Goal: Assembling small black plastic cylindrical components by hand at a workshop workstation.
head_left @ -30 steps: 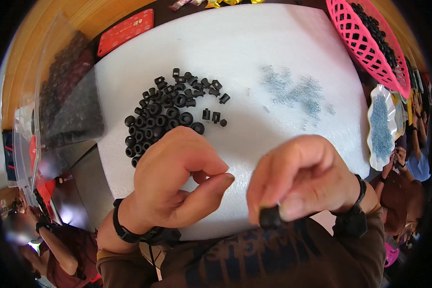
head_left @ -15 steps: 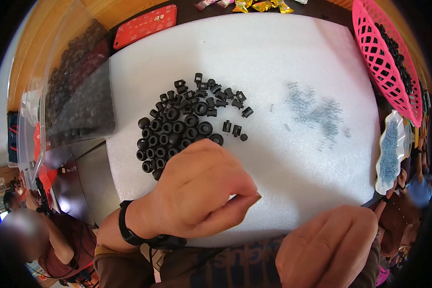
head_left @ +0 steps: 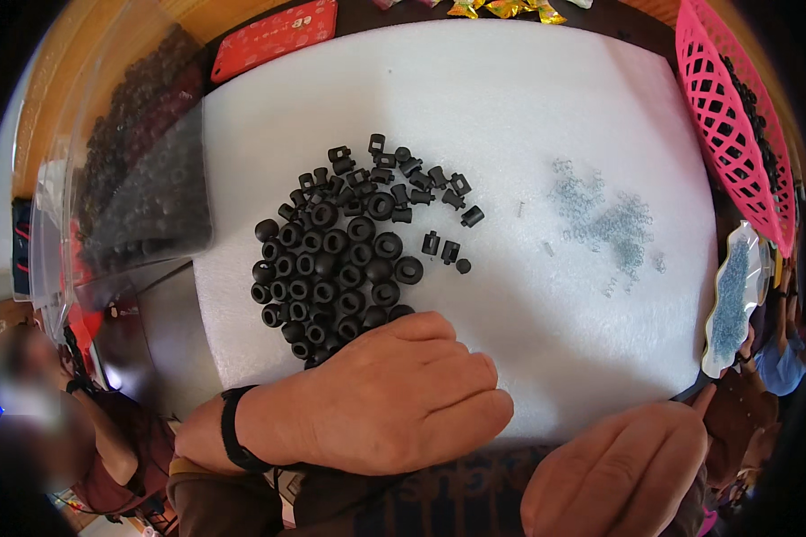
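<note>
Taking the white foam sheet [head_left: 501, 98] as the dial, the left hand [head_left: 390, 398] lies at seven o'clock, back upward and fingers curled in. Half a second ago a slit showed between its thumb and forefinger; now that is hidden, so I cannot tell whether it grips anything. It has also drawn lower against the pile of black, round, hollow pieces [head_left: 325, 265] at eight to nine o'clock, uncovering more of them.

The right hand [head_left: 618, 474], at five o'clock, is bunched with its fingers close together, much as half a second ago. A second ago it pinched a small black piece; its fingertips are now out of sight, so I cannot tell what it holds.

The black, windowed cylindrical pieces [head_left: 399, 193] at eleven and the pale thin coils [head_left: 625, 228] at three keep their arrangement.
</note>
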Demonstrator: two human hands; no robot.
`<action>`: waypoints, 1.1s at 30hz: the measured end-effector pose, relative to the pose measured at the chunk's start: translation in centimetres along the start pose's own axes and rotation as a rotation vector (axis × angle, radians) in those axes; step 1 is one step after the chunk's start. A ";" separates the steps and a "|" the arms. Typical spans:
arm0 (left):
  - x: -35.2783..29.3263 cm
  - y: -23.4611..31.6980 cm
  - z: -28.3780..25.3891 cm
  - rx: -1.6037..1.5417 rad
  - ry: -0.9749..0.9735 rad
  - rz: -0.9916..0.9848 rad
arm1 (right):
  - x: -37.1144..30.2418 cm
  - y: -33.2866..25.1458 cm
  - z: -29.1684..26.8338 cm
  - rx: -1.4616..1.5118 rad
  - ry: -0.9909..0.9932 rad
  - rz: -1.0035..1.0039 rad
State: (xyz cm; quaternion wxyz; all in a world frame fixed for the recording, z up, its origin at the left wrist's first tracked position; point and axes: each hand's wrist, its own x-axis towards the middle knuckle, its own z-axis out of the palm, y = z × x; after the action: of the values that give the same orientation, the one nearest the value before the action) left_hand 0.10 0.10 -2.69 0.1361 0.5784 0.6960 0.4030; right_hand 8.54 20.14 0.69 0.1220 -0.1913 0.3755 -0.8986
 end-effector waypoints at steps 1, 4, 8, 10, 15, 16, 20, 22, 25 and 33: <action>0.1 0.0 0.0 -0.001 0.005 0.003 | -0.3 1.0 0.7 -0.005 -0.001 0.003; 0.0 0.0 0.0 0.019 -0.006 0.024 | -0.6 2.9 2.0 0.197 0.310 -0.351; 0.0 -0.1 0.0 0.020 -0.015 0.013 | -0.1 0.5 0.1 0.104 0.070 -0.012; -0.1 -0.1 -0.1 0.020 -0.016 0.006 | -0.1 1.1 0.8 0.106 0.079 -0.016; -0.1 -0.1 0.1 0.016 0.000 0.000 | -0.1 0.3 0.0 0.109 0.068 0.015; 0.0 -0.1 0.0 0.015 0.000 0.002 | -0.1 0.1 0.0 0.108 0.070 0.015; 0.1 -0.3 -0.1 0.024 -0.007 -0.013 | -0.5 2.6 1.4 0.162 0.193 -0.141; 0.0 -0.4 -0.2 0.023 -0.006 -0.008 | 0.3 3.1 2.0 0.237 0.335 -0.321; -0.4 -0.4 -0.1 0.045 0.016 -0.014 | 1.2 3.1 0.7 0.200 0.158 -0.314; -0.3 -0.1 0.0 0.035 0.031 0.034 | 0.4 1.5 -1.3 0.158 0.060 -0.036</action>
State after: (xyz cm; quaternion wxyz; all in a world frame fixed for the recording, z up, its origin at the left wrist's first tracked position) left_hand 0.10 -0.22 -2.85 0.1082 0.5863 0.6951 0.4018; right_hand 7.74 19.84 -1.12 0.1093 -0.1609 0.3036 -0.9327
